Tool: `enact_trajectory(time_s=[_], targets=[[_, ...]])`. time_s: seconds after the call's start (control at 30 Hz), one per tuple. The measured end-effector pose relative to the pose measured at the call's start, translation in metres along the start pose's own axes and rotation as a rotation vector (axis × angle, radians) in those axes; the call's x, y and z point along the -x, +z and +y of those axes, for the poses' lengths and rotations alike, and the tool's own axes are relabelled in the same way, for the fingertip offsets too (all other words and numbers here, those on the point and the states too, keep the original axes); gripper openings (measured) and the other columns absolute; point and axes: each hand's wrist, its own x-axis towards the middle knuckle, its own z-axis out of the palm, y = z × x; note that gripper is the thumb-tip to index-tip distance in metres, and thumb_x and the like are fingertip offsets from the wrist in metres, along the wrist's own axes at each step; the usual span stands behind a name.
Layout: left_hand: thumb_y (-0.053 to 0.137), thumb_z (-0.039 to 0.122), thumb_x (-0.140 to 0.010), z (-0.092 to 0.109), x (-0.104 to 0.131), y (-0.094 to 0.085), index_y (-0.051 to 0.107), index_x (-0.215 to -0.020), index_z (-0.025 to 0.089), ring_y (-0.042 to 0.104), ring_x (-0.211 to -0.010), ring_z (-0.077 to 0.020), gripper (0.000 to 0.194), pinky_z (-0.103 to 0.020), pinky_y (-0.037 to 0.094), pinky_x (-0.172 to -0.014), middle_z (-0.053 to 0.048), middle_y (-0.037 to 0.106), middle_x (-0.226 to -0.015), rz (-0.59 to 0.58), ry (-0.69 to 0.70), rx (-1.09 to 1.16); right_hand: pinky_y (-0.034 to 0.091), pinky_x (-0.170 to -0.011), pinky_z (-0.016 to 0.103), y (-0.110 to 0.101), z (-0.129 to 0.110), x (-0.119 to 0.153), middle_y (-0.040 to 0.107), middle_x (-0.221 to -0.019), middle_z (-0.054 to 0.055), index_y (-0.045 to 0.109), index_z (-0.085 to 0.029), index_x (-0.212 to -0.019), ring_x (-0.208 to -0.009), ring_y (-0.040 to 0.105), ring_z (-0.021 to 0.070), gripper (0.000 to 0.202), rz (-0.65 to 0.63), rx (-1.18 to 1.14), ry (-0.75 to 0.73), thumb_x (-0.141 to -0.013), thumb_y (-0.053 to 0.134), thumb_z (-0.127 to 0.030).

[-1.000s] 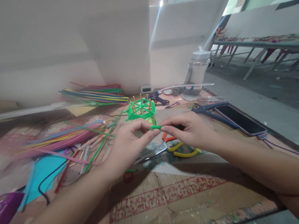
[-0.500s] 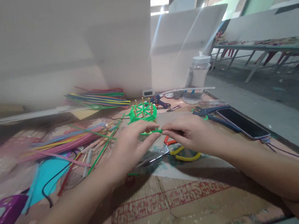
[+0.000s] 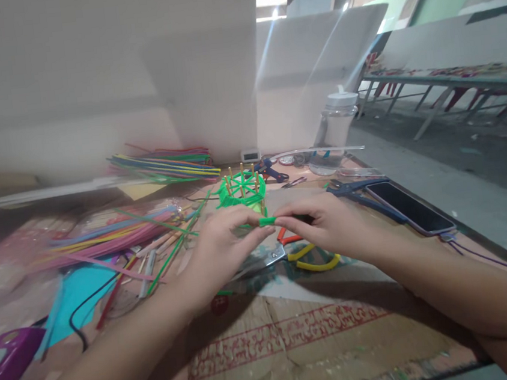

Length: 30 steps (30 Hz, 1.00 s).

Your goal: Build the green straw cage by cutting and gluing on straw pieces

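Note:
A short green pipe cleaner piece [image 3: 267, 221] is pinched between the fingertips of both hands. My left hand [image 3: 230, 228] holds its left end, thumb below and index finger above. On the other end, my right hand [image 3: 313, 217] grips with thumb and index finger. Just behind the hands stands a round green frame [image 3: 242, 190] with upright wooden sticks and green spokes. Below the hands lie scissors [image 3: 303, 257] with red and yellow handles, their blades pointing left. Another small green piece [image 3: 225, 293] rests on the table near my left wrist.
Bundled coloured pipe cleaners [image 3: 164, 166] lie at the back left, with more strips [image 3: 117, 234] nearer. A purple glue gun [image 3: 15, 357] sits front left. Blue-handled pliers [image 3: 367, 201], a phone [image 3: 412, 206] and a clear bottle [image 3: 339, 123] stand or lie right. Cardboard [image 3: 288, 343] covers the front.
The green piece has turned slightly between my fingertips and shows more plainly now. Both hands stay in nearly the same place; the view has shifted a little.

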Motion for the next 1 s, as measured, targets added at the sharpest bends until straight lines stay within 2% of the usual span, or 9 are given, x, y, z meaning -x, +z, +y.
enact_trajectory(time_s=[0.13, 0.27, 0.4, 0.47, 0.57, 0.7, 0.83, 1.0], targets=[[0.07, 0.032, -0.09, 0.004, -0.001, 0.0, 0.068, -0.08, 0.018, 0.065, -0.08, -0.0152, 0.017, -0.026, 0.045, -0.074, 0.0, 0.071, -0.083, -0.01, -0.044, 0.023, 0.042, -0.058, 0.02, 0.0, -0.001, 0.0, 0.077, -0.076, 0.003, 0.077, -0.015, -0.091, -0.063, 0.064, 0.0107, 0.018, 0.001, -0.005, -0.014, -0.095, 0.061, -0.023], [0.064, 0.033, -0.093, 0.006, 0.0, -0.002, 0.068, -0.081, 0.017, 0.064, -0.08, -0.0154, 0.02, -0.027, 0.045, -0.076, 0.0, 0.07, -0.082, -0.024, -0.013, -0.029, 0.041, -0.058, 0.021, 0.001, 0.002, 0.002, 0.077, -0.077, 0.004, 0.077, -0.014, -0.092, -0.062, 0.064, 0.0114, 0.019, 0.0, 0.05, -0.075, -0.096, 0.061, -0.024], [0.055, 0.028, -0.098, 0.004, -0.001, -0.006, 0.067, -0.078, 0.017, 0.062, -0.077, -0.015, 0.025, -0.027, 0.044, -0.073, 0.0, 0.068, -0.077, -0.113, 0.06, -0.106, 0.041, -0.059, 0.023, 0.002, 0.004, 0.003, 0.078, -0.081, 0.005, 0.077, -0.014, -0.095, -0.065, 0.066, 0.0137, 0.021, -0.021, 0.115, -0.132, -0.097, 0.06, -0.026], [0.054, 0.027, -0.098, 0.002, 0.0, -0.009, 0.069, -0.087, 0.017, 0.063, -0.082, -0.0168, 0.021, -0.029, 0.044, -0.075, -0.001, 0.07, -0.083, -0.148, 0.101, -0.176, 0.041, -0.061, 0.024, 0.002, 0.004, 0.003, 0.079, -0.083, 0.006, 0.077, -0.014, -0.096, -0.067, 0.067, 0.0145, 0.021, -0.036, 0.131, -0.141, -0.097, 0.06, -0.026], [0.054, 0.028, -0.099, -0.003, 0.001, -0.009, 0.07, -0.1, 0.017, 0.063, -0.092, -0.0207, 0.019, -0.033, 0.046, -0.081, -0.004, 0.072, -0.095, -0.135, 0.204, -0.314, 0.04, -0.06, 0.024, 0.002, 0.004, 0.003, 0.079, -0.082, 0.006, 0.077, -0.015, -0.094, -0.066, 0.066, 0.015, 0.021, -0.055, 0.177, -0.141, -0.097, 0.06, -0.026], [0.051, 0.029, -0.1, -0.006, 0.003, -0.006, 0.07, -0.096, 0.016, 0.062, -0.091, -0.0237, 0.024, -0.038, 0.046, -0.081, -0.007, 0.07, -0.094, -0.15, 0.288, -0.461, 0.036, -0.059, 0.027, 0.004, 0.005, 0.002, 0.077, -0.078, 0.007, 0.077, -0.014, -0.091, -0.065, 0.065, 0.0172, 0.026, -0.083, 0.287, -0.161, -0.098, 0.058, -0.03], [0.051, 0.03, -0.1, -0.004, 0.004, -0.006, 0.069, -0.099, 0.016, 0.062, -0.093, -0.024, 0.023, -0.038, 0.047, -0.082, -0.007, 0.071, -0.095, -0.173, 0.248, -0.439, 0.036, -0.059, 0.027, 0.003, 0.006, 0.003, 0.077, -0.079, 0.007, 0.077, -0.014, -0.093, -0.066, 0.065, 0.0163, 0.025, -0.108, 0.27, -0.134, -0.099, 0.057, -0.028], [0.063, 0.036, -0.094, 0.0, 0.001, -0.009, 0.066, -0.087, 0.017, 0.063, -0.083, -0.0211, 0.021, -0.032, 0.044, -0.072, -0.003, 0.068, -0.084, -0.127, 0.103, -0.292, 0.038, -0.061, 0.024, 0.001, 0.005, 0.002, 0.077, -0.078, 0.005, 0.076, -0.016, -0.094, -0.066, 0.064, 0.0138, 0.023, -0.098, 0.141, -0.05, -0.098, 0.058, -0.028]])
